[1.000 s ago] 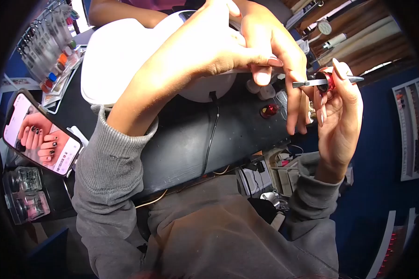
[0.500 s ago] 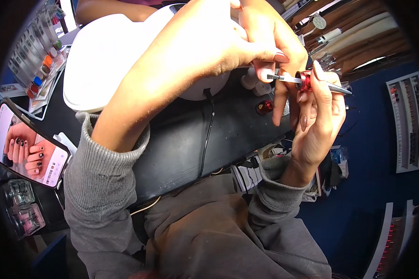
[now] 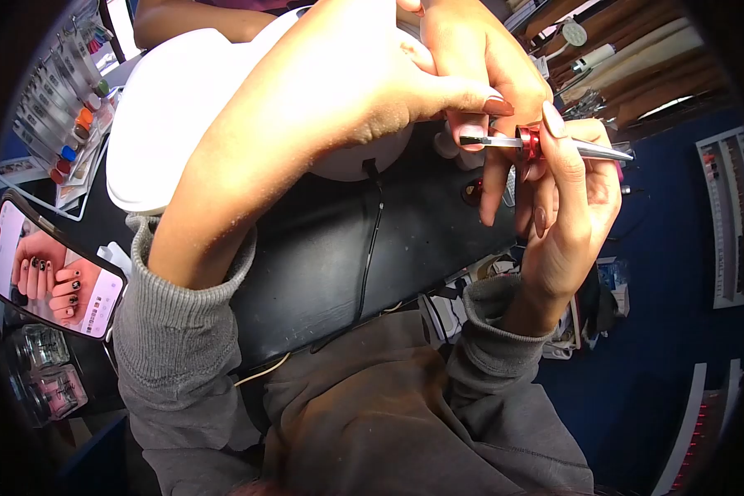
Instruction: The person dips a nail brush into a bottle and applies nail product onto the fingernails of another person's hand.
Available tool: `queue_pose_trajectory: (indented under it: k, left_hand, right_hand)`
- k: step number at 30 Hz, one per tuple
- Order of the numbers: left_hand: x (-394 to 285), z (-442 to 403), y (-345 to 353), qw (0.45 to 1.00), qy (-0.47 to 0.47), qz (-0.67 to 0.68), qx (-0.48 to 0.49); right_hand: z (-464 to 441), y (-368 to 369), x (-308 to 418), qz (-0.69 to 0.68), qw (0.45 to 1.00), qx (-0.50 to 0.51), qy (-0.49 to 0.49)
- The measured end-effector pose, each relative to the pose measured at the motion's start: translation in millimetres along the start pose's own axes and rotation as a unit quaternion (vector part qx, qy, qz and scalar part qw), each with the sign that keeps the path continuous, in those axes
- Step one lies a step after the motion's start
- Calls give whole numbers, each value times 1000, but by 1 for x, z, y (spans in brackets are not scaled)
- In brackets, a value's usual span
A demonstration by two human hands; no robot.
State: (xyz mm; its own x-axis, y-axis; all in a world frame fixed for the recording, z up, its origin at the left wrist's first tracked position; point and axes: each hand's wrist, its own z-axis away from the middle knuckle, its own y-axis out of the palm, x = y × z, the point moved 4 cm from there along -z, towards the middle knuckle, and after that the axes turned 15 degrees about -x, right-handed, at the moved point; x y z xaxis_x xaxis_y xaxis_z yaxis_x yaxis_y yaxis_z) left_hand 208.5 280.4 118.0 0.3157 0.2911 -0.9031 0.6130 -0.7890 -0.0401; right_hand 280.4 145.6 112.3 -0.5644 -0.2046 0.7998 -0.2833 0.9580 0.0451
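Observation:
My right hand pinches a nail polish brush by its shiny red collar. A silver pointed handle extends to the right past my fingers. The brush's dark tip lies on a fingernail of another person's hand. Coming in from the left, my left hand closes on that person's finger, my thumb alongside the nail; strong light washes out part of it. Below the fingers, a dark red bottle stands on the black table, partly hidden by a finger.
A white lamp-like device with a cable sits under my left forearm. At left are a phone showing painted nails, glass jars and hanging nail colour samples. Racks stand at right.
The brush has shifted slightly left, its tip further across the nail, and my right hand has moved with it. My left hand keeps its hold on the finger.

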Motion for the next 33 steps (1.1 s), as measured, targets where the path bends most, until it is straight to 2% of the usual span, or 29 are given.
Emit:
queue_pose_trajectory:
  k: [5,27,31,33]
  left_hand:
    - [0,0,0,1000,4,-10,5]
    - [6,-1,-3,1000,25,-14,0]
    - [5,0,-4,1000,29,-12,-2]
    - [5,0,-5,999,30,-13,-3]
  right_hand:
    - [-1,-1,-3,15,1000,-7,-20]
    - [-4,-9,3,19,1000,-18,0]
    - [-3,-16,5,-14,999,-44,15]
    - [-6,-28,8,-77,996,-24,41]
